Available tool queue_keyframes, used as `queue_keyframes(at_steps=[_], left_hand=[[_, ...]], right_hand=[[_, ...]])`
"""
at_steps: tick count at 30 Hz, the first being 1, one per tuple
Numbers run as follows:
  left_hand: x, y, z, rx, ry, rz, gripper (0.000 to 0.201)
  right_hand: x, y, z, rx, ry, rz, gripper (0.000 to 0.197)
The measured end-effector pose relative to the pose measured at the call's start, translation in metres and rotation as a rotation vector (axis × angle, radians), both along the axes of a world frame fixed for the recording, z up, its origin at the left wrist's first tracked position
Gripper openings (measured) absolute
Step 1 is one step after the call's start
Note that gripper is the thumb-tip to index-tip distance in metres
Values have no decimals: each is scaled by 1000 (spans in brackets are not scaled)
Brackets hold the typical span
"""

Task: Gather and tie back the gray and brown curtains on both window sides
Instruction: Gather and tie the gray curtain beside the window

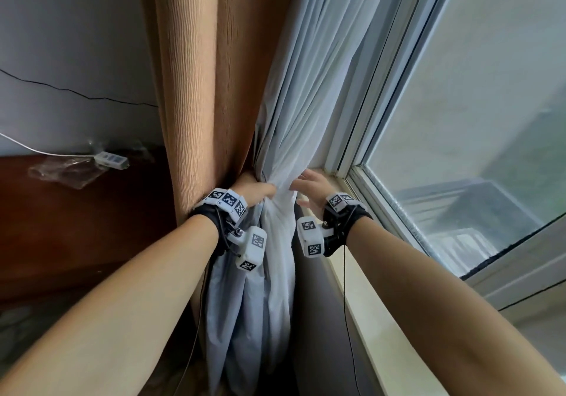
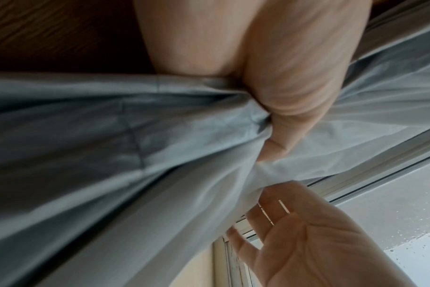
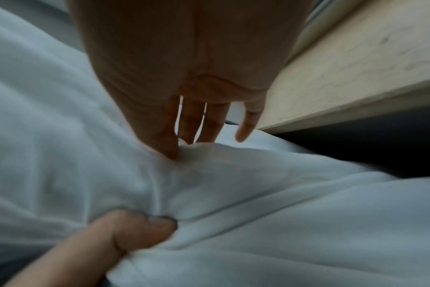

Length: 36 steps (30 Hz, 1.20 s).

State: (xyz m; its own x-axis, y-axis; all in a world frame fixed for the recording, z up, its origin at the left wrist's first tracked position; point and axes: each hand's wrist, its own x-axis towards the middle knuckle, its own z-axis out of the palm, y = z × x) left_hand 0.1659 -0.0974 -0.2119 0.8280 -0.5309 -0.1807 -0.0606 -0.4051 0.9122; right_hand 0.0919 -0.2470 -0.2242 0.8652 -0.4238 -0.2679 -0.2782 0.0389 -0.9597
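A brown ribbed curtain (image 1: 196, 95) hangs at the left of the window, with a pale gray curtain (image 1: 306, 89) bunched beside it. My left hand (image 1: 255, 192) grips the gathered gray curtain (image 2: 111, 136) at sill height, thumb pressed into the folds. My right hand (image 1: 309, 189) is just right of the bunch, fingers straight and spread. In the right wrist view its fingertips (image 3: 172, 151) touch the gray cloth (image 3: 258, 194). In the left wrist view the right hand (image 2: 295, 233) shows an empty palm.
A cream window sill (image 1: 376, 319) runs along the right under the window frame (image 1: 361, 150). A dark wooden cabinet (image 1: 76, 227) stands at left, with a white power strip (image 1: 111, 159) and clear plastic on top. Thin cables hang from both wrists.
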Motion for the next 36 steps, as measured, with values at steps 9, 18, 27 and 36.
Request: queue_keyframes(at_steps=[9,18,27,36], left_hand=[[3,-14,-10,28,-75,64,65],[-2,-30,-11,123,-204,-280,73],[-6,-9,-4,19,-66,-6,31],[5,7,-1,76,6,-40,11]], right_hand=[[-13,9,10,-804,-139,-131,16],[-30,32,39,-901,-78,27,20],[-23,2,14,-418,-40,-188,50],[-2,9,6,49,-4,74,28]])
